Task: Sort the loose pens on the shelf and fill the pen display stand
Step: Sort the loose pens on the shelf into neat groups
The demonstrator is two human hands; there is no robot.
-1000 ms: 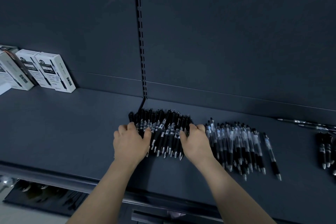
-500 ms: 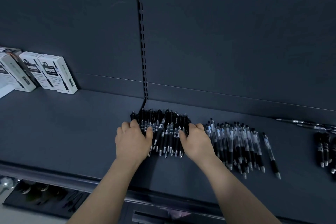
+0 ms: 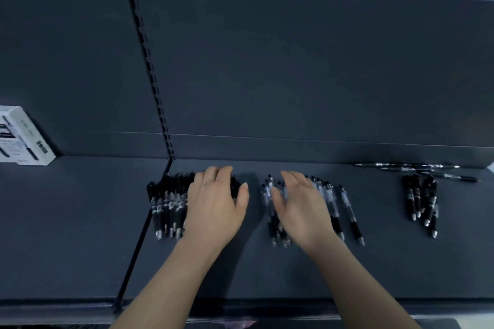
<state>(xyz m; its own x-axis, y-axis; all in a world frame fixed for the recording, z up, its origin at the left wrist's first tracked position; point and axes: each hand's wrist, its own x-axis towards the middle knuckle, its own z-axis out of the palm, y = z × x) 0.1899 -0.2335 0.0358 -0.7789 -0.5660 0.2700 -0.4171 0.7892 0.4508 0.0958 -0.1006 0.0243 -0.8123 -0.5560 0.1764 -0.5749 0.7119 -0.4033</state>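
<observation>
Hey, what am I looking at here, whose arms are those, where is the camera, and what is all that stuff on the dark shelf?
No machine here: the arms belong to a person wearing a camera on the head, so the single picture looks forward and down at their own hands. The left hand lies flat on a bunch of black pens. The right hand lies over a second bunch of clear-barrelled pens. Neither hand has visibly lifted a pen. Farther right lies a small group of black pens, with a few loose pens lying crosswise behind it by the back wall. All of it rests on a dark shelf. At the far left stands a white box.
</observation>
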